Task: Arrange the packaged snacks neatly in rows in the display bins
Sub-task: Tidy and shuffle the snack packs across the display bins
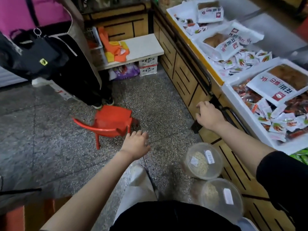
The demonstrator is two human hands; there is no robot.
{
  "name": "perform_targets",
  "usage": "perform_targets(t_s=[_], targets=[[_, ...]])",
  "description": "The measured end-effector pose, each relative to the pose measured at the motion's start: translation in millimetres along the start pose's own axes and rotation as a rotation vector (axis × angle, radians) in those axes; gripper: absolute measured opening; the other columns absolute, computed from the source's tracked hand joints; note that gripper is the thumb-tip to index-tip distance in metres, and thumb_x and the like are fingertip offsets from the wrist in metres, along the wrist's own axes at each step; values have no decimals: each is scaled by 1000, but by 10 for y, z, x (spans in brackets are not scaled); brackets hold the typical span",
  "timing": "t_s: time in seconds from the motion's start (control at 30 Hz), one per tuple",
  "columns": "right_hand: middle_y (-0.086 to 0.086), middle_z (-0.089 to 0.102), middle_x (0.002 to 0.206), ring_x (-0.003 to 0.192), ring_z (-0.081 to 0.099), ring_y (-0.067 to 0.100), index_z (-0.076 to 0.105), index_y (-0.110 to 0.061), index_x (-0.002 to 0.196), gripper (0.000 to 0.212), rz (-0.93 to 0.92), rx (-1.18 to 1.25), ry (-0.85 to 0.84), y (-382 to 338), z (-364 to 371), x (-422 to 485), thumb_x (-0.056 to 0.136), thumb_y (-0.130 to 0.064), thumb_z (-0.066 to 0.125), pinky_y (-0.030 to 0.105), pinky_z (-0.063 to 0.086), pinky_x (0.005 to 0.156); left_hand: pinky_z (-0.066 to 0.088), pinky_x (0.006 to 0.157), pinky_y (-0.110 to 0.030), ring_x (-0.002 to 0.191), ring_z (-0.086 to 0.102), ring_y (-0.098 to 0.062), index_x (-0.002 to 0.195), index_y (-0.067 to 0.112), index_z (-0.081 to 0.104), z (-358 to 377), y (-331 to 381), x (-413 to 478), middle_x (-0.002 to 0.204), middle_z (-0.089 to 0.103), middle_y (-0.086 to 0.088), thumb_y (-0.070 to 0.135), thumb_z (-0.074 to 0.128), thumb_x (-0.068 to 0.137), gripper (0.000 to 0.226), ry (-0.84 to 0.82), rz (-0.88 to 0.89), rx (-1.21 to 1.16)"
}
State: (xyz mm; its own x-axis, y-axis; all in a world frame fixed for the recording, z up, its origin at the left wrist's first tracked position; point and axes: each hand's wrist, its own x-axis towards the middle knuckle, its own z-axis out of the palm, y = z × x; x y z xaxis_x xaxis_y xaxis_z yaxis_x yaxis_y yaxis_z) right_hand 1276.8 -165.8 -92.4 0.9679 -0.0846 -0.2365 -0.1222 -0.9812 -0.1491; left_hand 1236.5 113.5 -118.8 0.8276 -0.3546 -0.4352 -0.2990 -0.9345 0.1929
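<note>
Hardly any of the arranging looks done from where I stand. The near display bin (pixel 229 92) at the front edge of the desk (pixel 183 77) holds a loose heap of small snack packets (pixel 280 125), red and white ones mixed, lying at every angle, with a large white bag (pixel 280 84) flat on top of them. The middle bin (pixel 197 42) is no better: its small packets (pixel 240 62) are piled against the near wall, under two more big bags (pixel 233 42). The far bin (pixel 173 10) has a few scattered packets and another bag (pixel 210 12). I see no rows in any of the three.

Both hands are off the snacks. The left hand (pixel 136 144) hangs out over the floor with fingers loosely curled, holding nothing. The right hand (pixel 208 114) is in front of the desk's wooden front, below the near bin's corner. Its fingers are also slackly bent and it is empty as far as I can see, though whether it brushes the black rail (pixel 206 77) there I cannot tell.

So, by my reckoning, nearly everything remains — lift the big bags aside, sort the packets and line them up, bin by bin.

On the floor by the desk stand two lidded clear tubs (pixel 201 159) of pale nuts or beans. A small red plastic chair (pixel 111 122) stands further out, beside another person's feet.
</note>
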Motion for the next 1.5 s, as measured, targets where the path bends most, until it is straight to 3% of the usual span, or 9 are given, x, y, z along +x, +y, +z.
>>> perform_targets(t_s=[0.33, 0.6, 0.73, 1.07, 1.3, 1.5], targets=[[13, 46, 125, 116, 45, 29, 44, -9, 129, 38, 176, 9, -41, -427, -41, 867, 94, -24, 46, 39, 46, 88, 31, 99, -38, 124, 41, -26, 127, 17, 44, -718, -842, 1137, 130, 47, -7, 39, 48, 92, 42, -32, 145, 124], [10, 45, 127, 117, 46, 27, 42, -10, 132, 38, 257, 27, -60, -499, -32, 1415, 96, -23, 44, 37, 43, 92, 31, 101, -38, 124, 43, -27, 125, 18, 47, -952, -1102, 1943, 129, 50, -7, 41, 49, 90, 42, -83, 203, 185], [13, 48, 122, 112, 49, 29, 47, -8, 126, 34, 248, 13, -39, -321, -72, 1820, 94, -20, 43, 38, 44, 85, 32, 101, -37, 125, 43, -25, 124, 19, 48, -1082, -1127, 2412, 129, 50, -6, 42, 50, 89, 42, -84, 200, 193], [13, 53, 108, 98, 53, 30, 55, -5, 109, 20, 215, 127, 53, 414, -486, 3035, 91, -10, 48, 37, 46, 78, 31, 102, -37, 126, 43, -25, 126, 18, 46, -1699, -789, 3689, 131, 48, -6, 42, 46, 92, 41, -116, 165, 205], [14, 49, 110, 97, 51, 32, 49, -5, 112, 21, 353, 134, -22, 904, -687, 3522, 94, -16, 47, 33, 36, 65, 30, 104, -38, 128, 40, -26, 132, 18, 43, -1960, -270, 4547, 136, 45, -7, 41, 45, 94, 45, -163, 257, 208], [11, 49, 118, 107, 50, 29, 50, -10, 119, 28, 422, 187, 6, 1124, -783, 3897, 92, -17, 50, 38, 42, 79, 30, 103, -38, 126, 42, -27, 129, 17, 45, -2194, -94, 5201, 134, 47, -7, 41, 44, 95, 42, -216, 337, 237]])
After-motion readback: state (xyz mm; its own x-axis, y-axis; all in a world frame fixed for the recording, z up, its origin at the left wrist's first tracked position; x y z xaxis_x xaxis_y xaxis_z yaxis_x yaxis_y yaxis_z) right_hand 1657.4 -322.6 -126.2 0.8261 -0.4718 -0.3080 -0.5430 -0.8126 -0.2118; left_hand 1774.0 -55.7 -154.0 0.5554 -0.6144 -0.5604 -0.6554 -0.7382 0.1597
